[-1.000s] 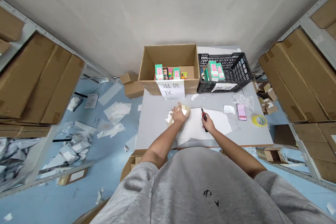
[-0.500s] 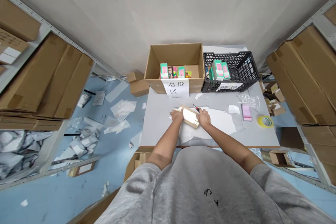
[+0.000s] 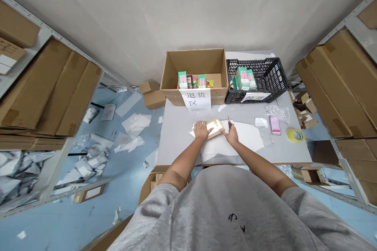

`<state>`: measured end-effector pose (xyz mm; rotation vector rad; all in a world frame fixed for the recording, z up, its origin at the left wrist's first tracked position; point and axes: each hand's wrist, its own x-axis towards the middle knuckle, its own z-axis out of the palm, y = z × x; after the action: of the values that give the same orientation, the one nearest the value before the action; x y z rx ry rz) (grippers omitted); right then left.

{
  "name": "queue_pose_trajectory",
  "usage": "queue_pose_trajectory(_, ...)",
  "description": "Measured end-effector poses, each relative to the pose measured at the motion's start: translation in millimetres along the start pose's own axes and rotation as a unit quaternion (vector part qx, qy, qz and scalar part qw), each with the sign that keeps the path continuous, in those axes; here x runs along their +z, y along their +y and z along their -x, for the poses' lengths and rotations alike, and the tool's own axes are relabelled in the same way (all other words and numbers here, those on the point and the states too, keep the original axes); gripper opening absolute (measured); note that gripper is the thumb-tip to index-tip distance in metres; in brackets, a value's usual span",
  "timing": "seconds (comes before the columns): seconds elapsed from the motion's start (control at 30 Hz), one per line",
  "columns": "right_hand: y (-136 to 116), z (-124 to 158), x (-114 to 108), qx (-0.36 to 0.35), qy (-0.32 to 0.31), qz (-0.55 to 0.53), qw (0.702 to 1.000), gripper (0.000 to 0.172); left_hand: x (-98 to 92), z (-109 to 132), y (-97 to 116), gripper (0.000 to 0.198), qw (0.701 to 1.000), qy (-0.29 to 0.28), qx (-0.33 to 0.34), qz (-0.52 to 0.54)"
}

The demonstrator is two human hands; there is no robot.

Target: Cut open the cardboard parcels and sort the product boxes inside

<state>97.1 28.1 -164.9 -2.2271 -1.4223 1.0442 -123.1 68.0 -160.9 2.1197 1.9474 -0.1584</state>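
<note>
A small cardboard box (image 3: 215,127) with a white label and shiny tape lies on white sheeting (image 3: 249,135) on the table. My left hand (image 3: 201,130) grips the box's left end, thumb along its near side. In my right hand (image 3: 231,134) is a small red and black cutter (image 3: 229,123), its tip pointing away from me. The right thumb touches the box's right end.
Behind stand a large carton (image 3: 194,66) of small packages and a black plastic crate (image 3: 256,80), each with a paper sign. To the right lie yellow tape (image 3: 296,135), a pink packet (image 3: 275,125) and clear wrap (image 3: 278,113). Shelves of cartons (image 3: 44,90) flank the table.
The box has been turned, its right end swinging away from me. My left hand has shifted over its left end. The cutter now points more straight ahead in my right hand.
</note>
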Motion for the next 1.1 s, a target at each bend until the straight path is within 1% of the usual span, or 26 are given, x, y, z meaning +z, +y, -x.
queue_pose_trajectory(0.03, -1.1, -4.1, 0.3, 0.002, -0.001, -0.008, 1.000, 0.081, 3.2, 2.5, 2.6, 0.074, 1.000, 0.005, -0.015, 0.000)
queue_pose_trajectory(0.07, -2.3, -8.4, 0.7, 0.007, -0.004, -0.015, 1.000, 0.080, 5.9, 4.5, 4.6, 0.073, 1.000, 0.009, -0.010, 0.003)
queue_pose_trajectory(0.17, -6.8, -20.3, 3.8, 0.026, -0.020, -0.026, 0.999, 0.077, 10.7, 7.0, 6.6, 0.079, 0.998, 0.017, 0.060, 0.023)
queue_pose_trajectory(0.2, -8.5, -23.4, 5.3, 0.036, -0.025, -0.028, 0.999, 0.075, 11.4, 6.4, 6.5, 0.083, 0.997, 0.016, 0.072, 0.031)
queue_pose_trajectory(0.27, -12.3, -27.7, 8.2, 0.061, -0.037, -0.032, 0.997, 0.071, 12.0, 3.4, 6.5, 0.086, 0.997, 0.010, 0.063, 0.041)
queue_pose_trajectory(0.37, -20.0, -30.4, 10.6, 0.083, -0.046, -0.023, 0.995, 0.067, 12.4, -4.1, 8.6, 0.082, 0.998, 0.007, 0.043, 0.040)
queue_pose_trajectory(0.53, -35.8, -28.8, 5.8, 0.074, -0.050, 0.014, 0.996, 0.055, 10.8, -15.5, 16.0, 0.073, 0.998, -0.014, 0.067, 0.012)
queue_pose_trajectory(0.6, -39.6, -24.2, 2.7, 0.069, -0.039, 0.003, 0.997, 0.047, 9.2, -17.6, 18.1, 0.071, 0.996, -0.019, 0.086, 0.010)
queue_pose_trajectory(0.63, -40.7, -20.6, 1.8, 0.067, -0.032, -0.016, 0.997, 0.040, 8.2, -18.3, 18.7, 0.069, 0.995, -0.018, 0.094, 0.012)
queue_pose_trajectory(0.7, -41.6, -11.2, 1.6, 0.068, -0.033, -0.082, 0.994, 0.027, 6.3, -19.7, 19.5, 0.067, 0.995, -0.018, 0.099, 0.019)
queue_pose_trajectory(0.8, -43.9, 4.0, 5.5, 0.105, -0.091, -0.194, 0.971, 0.030, 3.5, -22.1, 20.0, 0.066, 0.995, -0.023, 0.094, 0.022)
queue_pose_trajectory(0.87, -48.3, 10.7, 9.1, 0.131, -0.124, -0.231, 0.956, 0.030, 2.2, -23.4, 20.2, 0.067, 0.995, -0.029, 0.094, 0.014)
queue_pose_trajectory(0.9, -51.7, 12.4, 10.8, 0.138, -0.130, -0.237, 0.953, 0.030, 1.9, -23.8, 20.4, 0.067, 0.995, -0.032, 0.094, 0.009)
queue_pose_trajectory(1.1, -73.7, 11.6, 17.0, 0.137, -0.105, -0.207, 0.963, 0.034, 0.9, -24.6, 22.4, 0.066, 0.996, -0.036, 0.085, 0.018)
